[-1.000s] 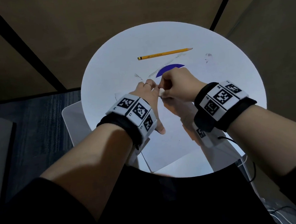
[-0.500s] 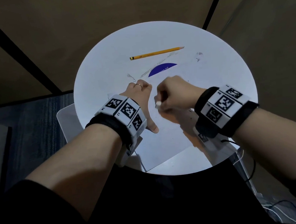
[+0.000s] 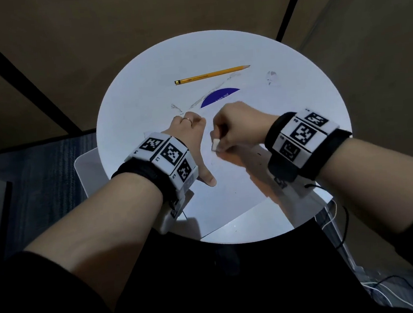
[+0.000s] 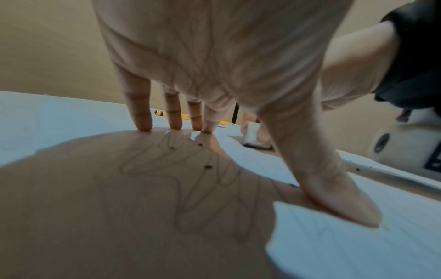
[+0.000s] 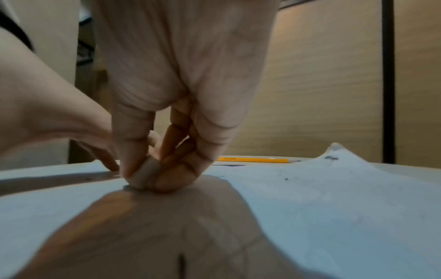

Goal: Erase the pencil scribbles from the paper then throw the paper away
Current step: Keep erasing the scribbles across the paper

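A white sheet of paper [image 3: 229, 192] lies on the round white table [image 3: 141, 69]. My left hand [image 3: 194, 142] presses it flat, fingers [image 4: 140, 117] straight and thumb spread toward me. Faint pencil scribbles [image 4: 181, 169] show under that palm in the left wrist view. My right hand [image 3: 237, 125] pinches a small white eraser [image 3: 215, 144] between thumb and fingertips, its tip on the paper [image 5: 310, 198] just right of the left hand. The eraser [image 5: 144, 174] touches the sheet in the right wrist view; the eraser [image 4: 250, 134] also shows past my left thumb.
A yellow pencil [image 3: 211, 75] lies across the far part of the table. A blue half-round print [image 3: 220, 96] shows beyond my hands. Eraser crumbs [image 3: 272, 76] and smudges dot the far right. A white bin [image 3: 88, 172] stands below the table's left edge. Cables [image 3: 337, 219] hang at right.
My right hand with the eraser has slid toward me and down the paper, away from the left fingertips. The left hand keeps pressing the sheet.
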A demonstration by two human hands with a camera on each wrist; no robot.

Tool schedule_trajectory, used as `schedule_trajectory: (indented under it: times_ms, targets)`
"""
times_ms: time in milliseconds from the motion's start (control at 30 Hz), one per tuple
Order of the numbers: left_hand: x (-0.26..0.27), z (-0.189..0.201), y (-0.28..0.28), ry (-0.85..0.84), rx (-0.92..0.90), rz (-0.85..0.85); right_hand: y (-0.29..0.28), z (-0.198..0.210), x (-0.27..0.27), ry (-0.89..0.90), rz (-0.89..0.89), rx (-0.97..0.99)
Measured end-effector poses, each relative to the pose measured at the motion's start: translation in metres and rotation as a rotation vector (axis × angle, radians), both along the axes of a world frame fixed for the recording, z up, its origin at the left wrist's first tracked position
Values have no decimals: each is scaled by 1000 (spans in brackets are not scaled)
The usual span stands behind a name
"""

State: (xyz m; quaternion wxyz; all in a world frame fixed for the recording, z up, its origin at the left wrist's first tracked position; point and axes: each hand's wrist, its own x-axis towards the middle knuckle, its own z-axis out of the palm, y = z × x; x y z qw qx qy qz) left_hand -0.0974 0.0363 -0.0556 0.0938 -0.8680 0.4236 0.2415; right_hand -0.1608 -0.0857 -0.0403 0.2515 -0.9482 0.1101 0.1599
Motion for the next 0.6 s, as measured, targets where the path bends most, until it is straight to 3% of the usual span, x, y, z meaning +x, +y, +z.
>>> schedule_trajectory:
  times_ms: [100,300,467,600]
  targets:
    - [-1,0,1,-3,-7,0,-4,1,4,-34,-70,16]
    - [0,-1,2,19,-11,4,12,-4,-10,67,89,43]
    - [-1,1,2,-1,-1,2,-9,-2,2,-58,-115,70]
    - [1,0,2,21,-18,11,14,-5,-9,69,60,72]
